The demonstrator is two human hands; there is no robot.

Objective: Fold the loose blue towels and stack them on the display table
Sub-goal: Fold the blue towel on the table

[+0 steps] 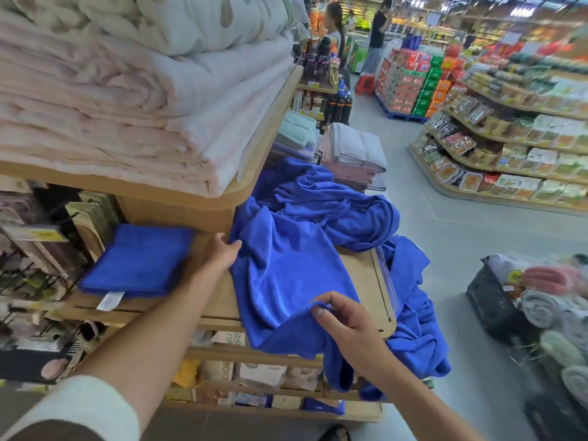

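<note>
Folding is starting: mid-frame, the towel (286,275) lies on the table (359,275). The left hand (222,253) grips its far edge and the right hand (343,316) pinches the near edge. The next move is probably to bring the edges together, then stack it on the folded towel (140,259) at left.

Blue towels (286,265), pink blankets (111,106)

Both arms outstretched, left hand (222,253) holding blue towel (286,265) edge, right hand (345,321) pinching its near hem
</note>
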